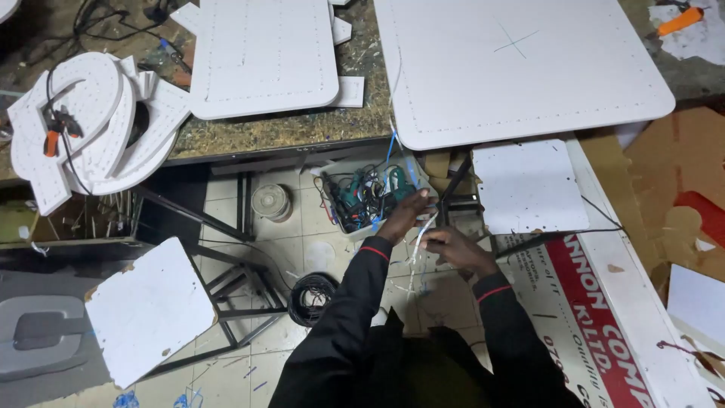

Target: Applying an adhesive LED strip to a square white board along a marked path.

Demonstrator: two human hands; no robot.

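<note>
My left hand (pixel 406 214) reaches down over a white box (pixel 349 223) on the floor that holds a green power tool and tangled wires. Its fingers close around a thin white strip (pixel 421 230) that hangs down from the workbench above. My right hand (pixel 453 248) pinches the same strip a little lower, just right of the box. Blue and white wires (pixel 392 147) run up from the box to the bench edge. Both arms wear black sleeves with red cuff trim.
Large white rounded boards (pixel 521 68) (pixel 264 57) lie on the workbench, with curved white letter shapes (pixel 91 121) at left. On the tiled floor are a black cable coil (pixel 312 297), a wire spool (pixel 270 202), a black metal frame (pixel 242 291), a white panel (pixel 147 310) and a red-and-white sign (pixel 604 302).
</note>
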